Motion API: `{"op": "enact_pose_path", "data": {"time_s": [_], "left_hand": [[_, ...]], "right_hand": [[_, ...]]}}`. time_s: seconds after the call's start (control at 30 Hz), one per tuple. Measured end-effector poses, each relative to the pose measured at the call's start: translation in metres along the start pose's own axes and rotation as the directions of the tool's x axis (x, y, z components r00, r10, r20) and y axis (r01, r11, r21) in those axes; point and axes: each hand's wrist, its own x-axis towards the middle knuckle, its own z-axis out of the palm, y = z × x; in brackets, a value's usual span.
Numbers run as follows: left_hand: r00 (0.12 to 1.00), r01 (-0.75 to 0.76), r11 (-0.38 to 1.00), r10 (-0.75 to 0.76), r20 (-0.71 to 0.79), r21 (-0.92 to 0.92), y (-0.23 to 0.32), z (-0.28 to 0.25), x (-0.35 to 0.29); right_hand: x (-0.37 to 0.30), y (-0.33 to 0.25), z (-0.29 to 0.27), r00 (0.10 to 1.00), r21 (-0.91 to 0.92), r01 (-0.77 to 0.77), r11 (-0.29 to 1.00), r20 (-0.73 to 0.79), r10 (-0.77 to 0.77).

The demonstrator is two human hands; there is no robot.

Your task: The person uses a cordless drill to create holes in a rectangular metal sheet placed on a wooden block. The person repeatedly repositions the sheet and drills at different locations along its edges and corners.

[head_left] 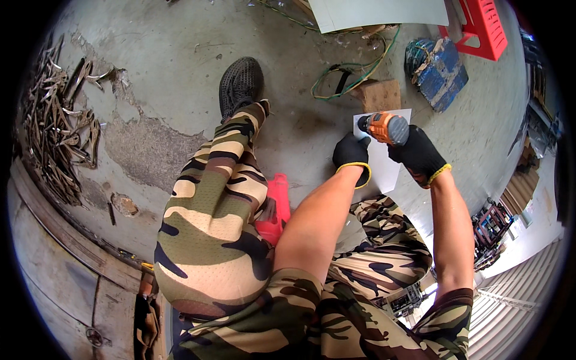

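My right hand (pixel 416 155), in a black glove with a yellow cuff, is closed round an orange and black cordless drill (pixel 384 128). The drill's dark front end points left, over the upper part of a white sheet (pixel 385 167). At the left edge of that sheet my left hand (pixel 351 151), gloved the same way, is closed on it just below the drill's front. The drill's tip and the ends of my left fingers are hard to make out. Beyond the sheet's far end lies a wooden block (pixel 380 95), touching or very near it.
A blue, worn block-like object (pixel 440 75) lies at the right, below a red plastic stool (pixel 483 30). Green-yellow cable (pixel 360 81) loops beside the wood. A large pale panel (pixel 378 13) is at the top. Metal pliers-like parts (pixel 57 120) are heaped on the left.
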Motion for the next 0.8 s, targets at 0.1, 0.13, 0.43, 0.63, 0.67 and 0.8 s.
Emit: {"op": "enact_pose_path", "data": {"time_s": [0.1, 0.13, 0.43, 0.63, 0.67, 0.8], "left_hand": [[1.0, -0.022, 0.999, 0.021, 0.016, 0.028, 0.002, -0.002, 0.0], [0.999, -0.034, 0.999, 0.033, 0.031, 0.04, 0.003, -0.002, 0.002], [0.997, -0.068, 0.971, 0.059, 0.045, 0.228, -0.005, 0.003, 0.012], [0.995, -0.093, 0.977, 0.086, 0.042, 0.192, -0.003, 0.001, 0.012], [0.997, -0.079, 0.977, 0.073, 0.039, 0.199, 0.0, 0.001, 0.011], [0.995, -0.092, 0.969, 0.079, 0.063, 0.229, -0.005, 0.001, 0.02]], "right_hand": [[-0.004, 0.009, 0.016, 0.999, -0.104, -0.028, 0.994, -0.037, 0.024], [-0.007, 0.012, 0.023, 0.993, -0.098, -0.007, 0.995, -0.118, -0.004], [-0.041, 0.002, 0.071, 0.958, 0.034, -0.118, 0.992, -0.261, 0.123], [-0.038, 0.012, 0.087, 0.947, 0.296, -0.07, 0.953, -0.28, 0.157], [-0.038, 0.019, 0.089, 0.943, 0.308, -0.075, 0.948, -0.288, 0.168], [-0.038, 0.019, 0.099, 0.929, 0.295, -0.076, 0.953, -0.327, 0.176]]}}
